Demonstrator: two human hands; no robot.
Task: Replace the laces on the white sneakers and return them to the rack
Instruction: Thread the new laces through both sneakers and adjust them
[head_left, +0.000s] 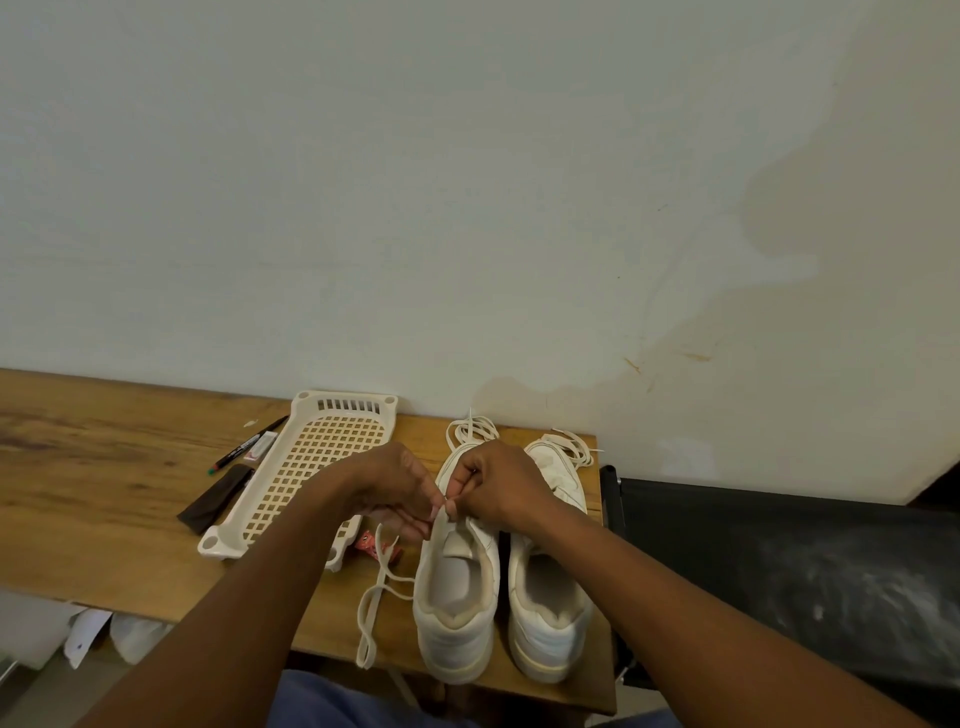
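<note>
Pinching a lace end between thumb and fingertips, the right hand (498, 486) works at the upper eyelets of the left sneaker (457, 587), while the left hand (397, 488) seems to steady the lace beside it, its fingers loosely curled. Both of the 2 sneakers stand side by side on the table (104, 493), near a rack (311, 467). Feeding the tip straight through should keep the lace flat.

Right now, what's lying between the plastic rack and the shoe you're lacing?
In the head view, a loose lace and a small red wrapper lie between the rack and the left sneaker.
</note>
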